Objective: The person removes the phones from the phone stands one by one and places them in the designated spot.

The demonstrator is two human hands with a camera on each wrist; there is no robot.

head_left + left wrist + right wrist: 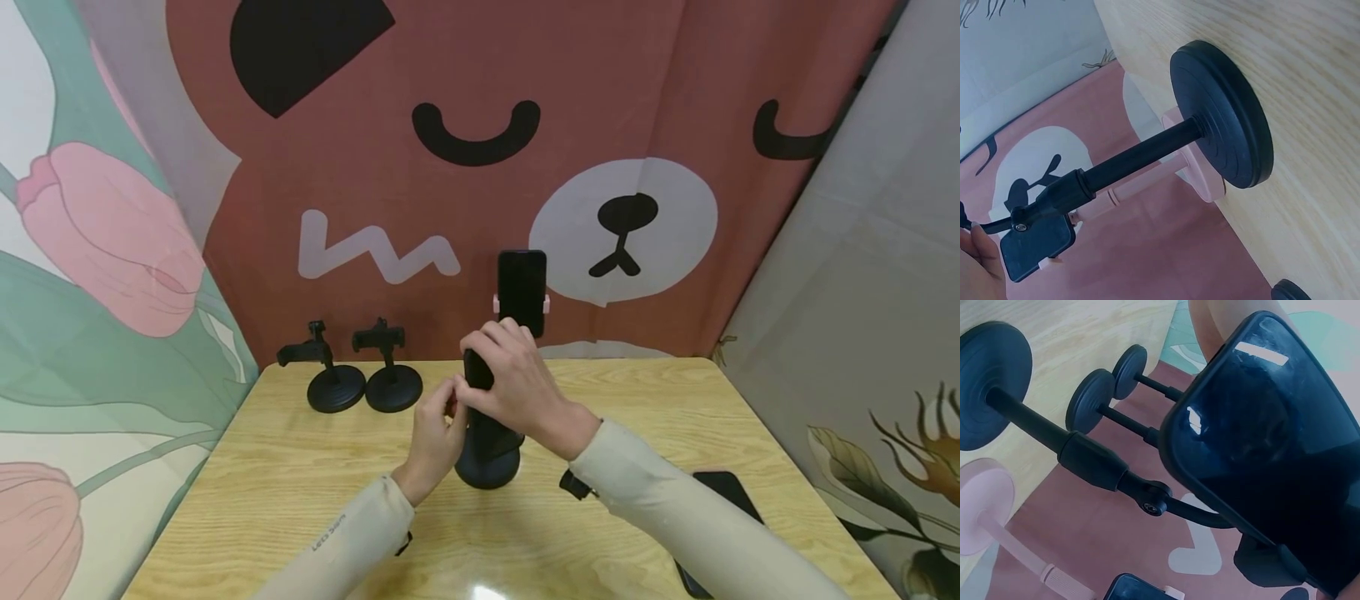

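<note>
A smartphone (1272, 425) sits in the clamp (1266, 562) of a black phone stand (1141, 150), whose round base stands on the table. From above, my right hand (517, 379) grips the phone, fingers bent over its upper end and thumb toward the left edge. My left hand (435, 429) pinches at that left edge, its fingertips close to the right thumb. In the head view the hands cover part of the phone and clamp. The stand's jointed neck (1150, 497) is bent below the phone.
Behind the hands, a pink phone stand (1200, 175) holds another phone (521, 287). Two black phone stands (393, 387) with bare clamps stand at the table's back left. Another phone (727, 492) lies at the right, partly under my right forearm. Printed cloth (337, 167) hangs around the wooden table (300, 492).
</note>
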